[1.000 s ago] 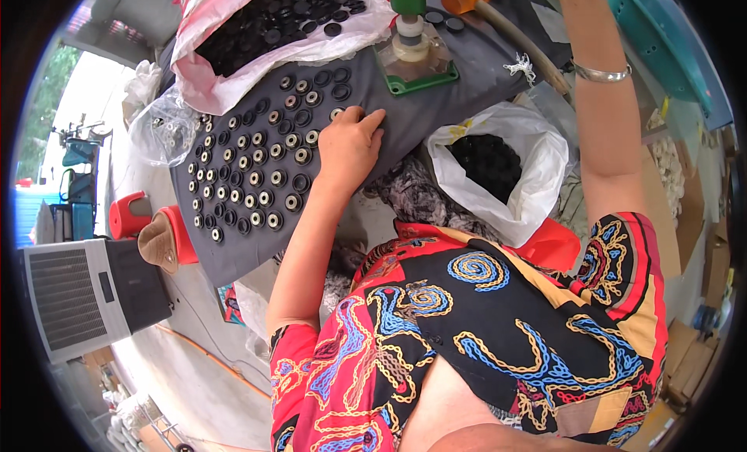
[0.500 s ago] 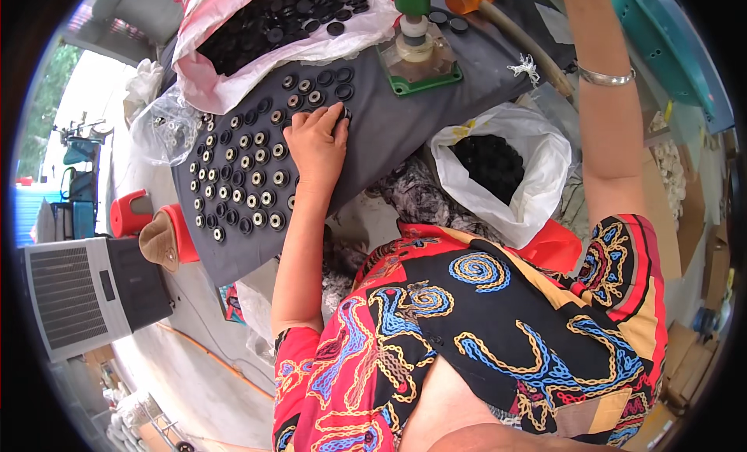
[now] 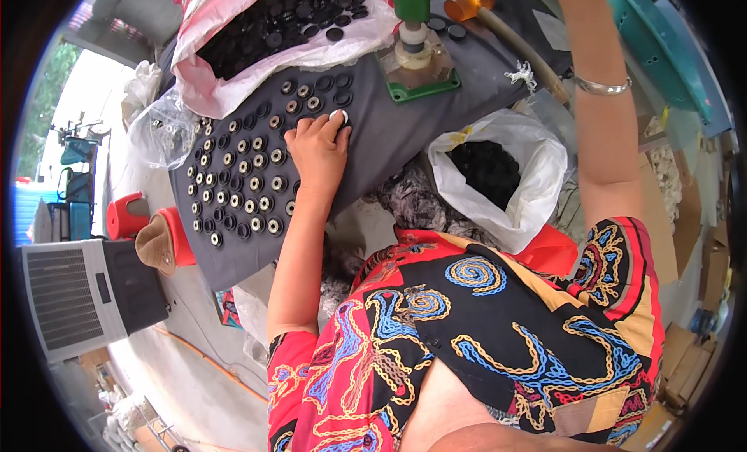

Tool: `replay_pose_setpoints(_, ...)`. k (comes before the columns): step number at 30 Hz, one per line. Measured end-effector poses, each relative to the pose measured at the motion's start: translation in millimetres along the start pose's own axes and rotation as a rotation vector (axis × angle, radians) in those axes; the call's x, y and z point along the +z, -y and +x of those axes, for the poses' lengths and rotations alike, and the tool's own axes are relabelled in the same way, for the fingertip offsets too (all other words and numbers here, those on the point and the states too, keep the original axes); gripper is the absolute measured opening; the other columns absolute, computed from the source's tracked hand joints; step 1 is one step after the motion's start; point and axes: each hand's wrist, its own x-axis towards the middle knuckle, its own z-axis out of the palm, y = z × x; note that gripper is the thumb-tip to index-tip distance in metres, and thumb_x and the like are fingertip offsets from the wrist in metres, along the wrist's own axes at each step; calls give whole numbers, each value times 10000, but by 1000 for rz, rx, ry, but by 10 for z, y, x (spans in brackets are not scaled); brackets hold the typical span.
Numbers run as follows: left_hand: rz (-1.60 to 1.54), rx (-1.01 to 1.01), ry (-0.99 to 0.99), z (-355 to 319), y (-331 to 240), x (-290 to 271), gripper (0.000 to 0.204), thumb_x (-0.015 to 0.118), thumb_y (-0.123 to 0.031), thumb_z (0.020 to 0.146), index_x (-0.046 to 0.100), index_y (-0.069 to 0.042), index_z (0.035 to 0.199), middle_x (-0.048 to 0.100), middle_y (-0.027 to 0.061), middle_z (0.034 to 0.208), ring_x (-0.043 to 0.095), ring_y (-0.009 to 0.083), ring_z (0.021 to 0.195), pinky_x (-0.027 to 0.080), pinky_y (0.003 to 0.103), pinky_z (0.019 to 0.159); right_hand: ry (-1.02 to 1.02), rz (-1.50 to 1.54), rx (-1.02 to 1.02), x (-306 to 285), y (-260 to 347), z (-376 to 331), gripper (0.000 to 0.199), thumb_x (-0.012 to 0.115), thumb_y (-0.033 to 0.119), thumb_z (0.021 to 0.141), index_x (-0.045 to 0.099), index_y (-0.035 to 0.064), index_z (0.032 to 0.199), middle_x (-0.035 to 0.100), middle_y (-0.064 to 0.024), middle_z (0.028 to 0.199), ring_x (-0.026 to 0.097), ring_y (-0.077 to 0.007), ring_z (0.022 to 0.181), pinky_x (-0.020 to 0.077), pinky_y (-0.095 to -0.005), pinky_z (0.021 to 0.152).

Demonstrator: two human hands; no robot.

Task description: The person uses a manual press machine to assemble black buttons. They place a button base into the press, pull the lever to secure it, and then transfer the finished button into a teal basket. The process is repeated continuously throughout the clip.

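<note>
My left hand [image 3: 319, 152] is over the grey cloth [image 3: 373, 133], with its thumb and forefinger pinched together. A small pale round piece [image 3: 336, 116] shows at the fingertips, partly covered by them. Left of this hand lie several rows of black rings, many fitted with a silver ring [image 3: 278, 155] in the middle; a few, such as the black ring [image 3: 342, 82], have no silver centre. My right arm [image 3: 603, 102], with a silver bangle, stretches up past the upper edge, so the right hand is out of sight. A green press [image 3: 420, 75] stands on the cloth.
An open sack [image 3: 210, 94] of black discs lies at the back left. Right of the press is a mallet [image 3: 521, 51] with an orange head. A white bag [image 3: 541, 156] holding black parts stands near my front. A clear plastic bag [image 3: 163, 129] sits at the cloth's left edge.
My left hand stays in nearly the same place, but a pale round piece now shows at its fingertips. My right arm has hardly moved. The whole view has shifted very slightly.
</note>
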Motion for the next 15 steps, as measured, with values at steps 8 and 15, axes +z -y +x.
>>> replay_pose_setpoints(8, -372, -144, -106, 417, -354, 154, 328, 809, -146, 706, 718, -70, 1012, 697, 103, 893, 630, 294, 859, 447, 398, 804, 46, -32, -24, -43, -56, 4, 333, 491, 259, 913, 562, 32, 681, 520, -78, 556, 527, -177, 454, 436, -289, 446)
replay_pose_setpoints(15, -434, -192, -51, 1003, -713, 573, 488, 818, -145, 704, 639, -14, 1140, 698, 154, 1010, 660, 315, 946, 515, 407, 860, 63, -67, -41, -21, 27, -1, 348, 482, 262, 936, 555, 40, 678, 519, -83, 551, 528, -181, 458, 418, -295, 442)
